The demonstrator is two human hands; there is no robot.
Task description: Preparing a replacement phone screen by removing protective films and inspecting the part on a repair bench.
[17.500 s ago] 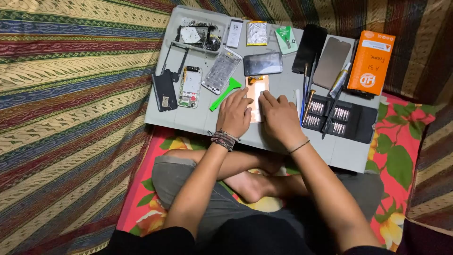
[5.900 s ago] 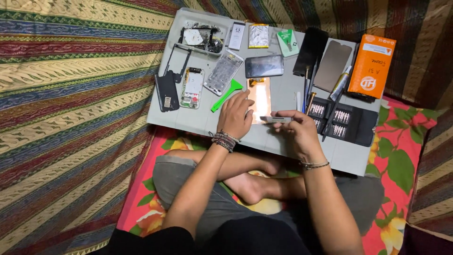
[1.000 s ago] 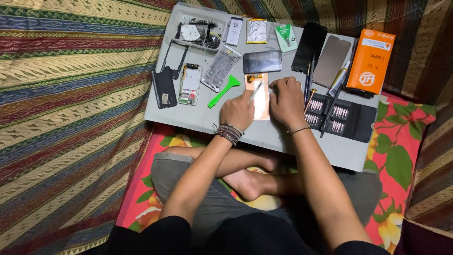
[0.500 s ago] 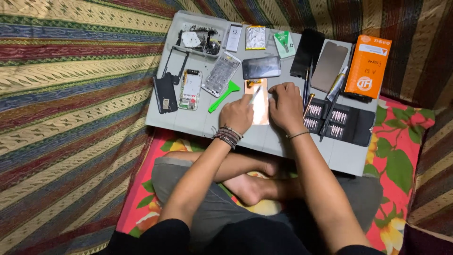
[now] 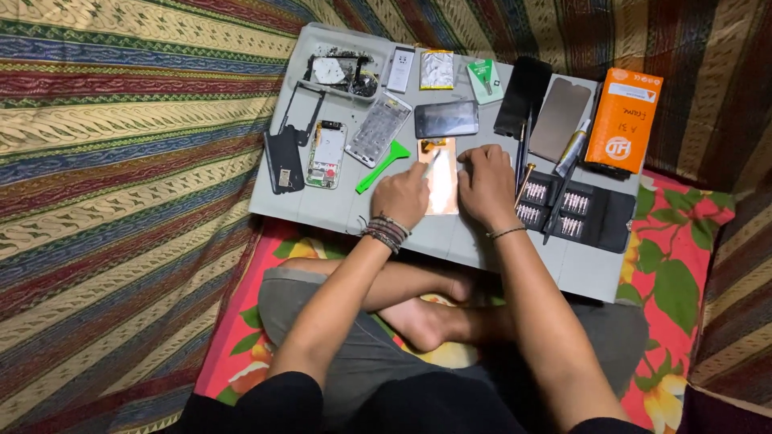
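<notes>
A copper-coloured rectangular phone part [image 5: 443,186] lies on the grey work mat [image 5: 338,210] in front of me. My left hand [image 5: 402,194] rests on its left edge, index finger stretched out and pressing near its top. My right hand [image 5: 486,185] lies on its right edge with the fingertips at the upper right corner. I cannot tell whether a small tool is between the fingers. A green plastic pry tool [image 5: 383,164] lies just left of the part.
On the mat lie a dark phone screen [image 5: 446,119], a clear case [image 5: 378,130], a circuit board [image 5: 325,154], a black frame [image 5: 284,167], a parts tray [image 5: 338,71], small packets, an open bit set [image 5: 563,212] and an orange box [image 5: 624,120]. Striped cloth surrounds it.
Both hands have stayed on the copper part. The right hand has slid slightly upward toward its top corner and the left index finger has stretched forward; the camera has shifted a little.
</notes>
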